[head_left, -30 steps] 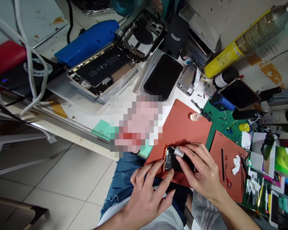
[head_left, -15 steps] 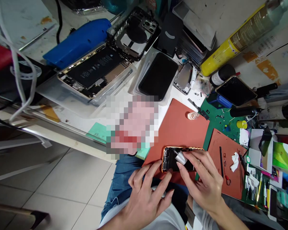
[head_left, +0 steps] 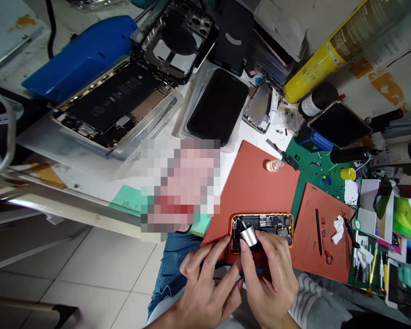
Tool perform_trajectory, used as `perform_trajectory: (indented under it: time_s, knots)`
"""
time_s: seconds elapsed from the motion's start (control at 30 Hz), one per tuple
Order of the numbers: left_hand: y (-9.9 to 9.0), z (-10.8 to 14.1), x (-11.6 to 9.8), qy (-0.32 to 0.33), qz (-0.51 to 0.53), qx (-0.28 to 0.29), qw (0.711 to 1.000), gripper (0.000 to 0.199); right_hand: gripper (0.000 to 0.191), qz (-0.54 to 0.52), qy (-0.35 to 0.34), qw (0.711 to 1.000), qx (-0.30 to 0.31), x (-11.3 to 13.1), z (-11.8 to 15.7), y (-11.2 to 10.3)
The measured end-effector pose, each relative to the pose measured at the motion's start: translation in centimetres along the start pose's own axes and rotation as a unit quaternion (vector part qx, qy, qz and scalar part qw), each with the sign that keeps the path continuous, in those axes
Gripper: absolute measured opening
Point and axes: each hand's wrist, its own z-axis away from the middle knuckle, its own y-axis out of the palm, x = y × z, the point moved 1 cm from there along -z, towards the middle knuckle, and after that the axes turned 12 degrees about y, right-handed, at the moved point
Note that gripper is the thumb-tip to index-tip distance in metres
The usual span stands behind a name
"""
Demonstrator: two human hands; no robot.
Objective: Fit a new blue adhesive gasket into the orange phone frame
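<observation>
An opened phone (head_left: 276,221) with an orange frame lies face up on the red-brown mat, its inner parts exposed. My left hand (head_left: 207,278) steadies it, with fingertips against its left end and its near edge. Between the thumb and fingers of my right hand (head_left: 272,269) is a small silver cap (head_left: 249,236) with a thin stem. The stem points down to the left part of the phone; whether its tip touches cannot be made out. Part of the phone's near side is hidden behind my fingers. A small clear glass bottle (head_left: 274,165) stands farther back on the mat.
The red-brown mat (head_left: 256,187) lies beside a second mat (head_left: 324,214) bearing small tools and tissue. Phones in pieces, such as one with its battery showing (head_left: 113,100), fill the left. A yellow spray can (head_left: 311,68) is at the back right. The table's edge (head_left: 71,208) runs left.
My right hand has moved left and nearer with the silver cap, uncovering the phone's right part. My left hand stays at the phone. The camera view has shifted slightly.
</observation>
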Motion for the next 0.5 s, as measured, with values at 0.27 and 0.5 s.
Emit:
perform_trajectory:
  time_s: [0.27,0.5]
  knots:
    - [0.19,-0.08,0.02,0.002,-0.003,-0.011,1.0,0.029,0.038,-0.008,0.001,1.0,0.013,0.12,-0.12,0.16]
    - [0.08,0.0,-0.04,0.001,-0.006,-0.007,1.0,0.026,0.04,-0.013,0.008,1.0,0.017,0.16,-0.2,0.13]
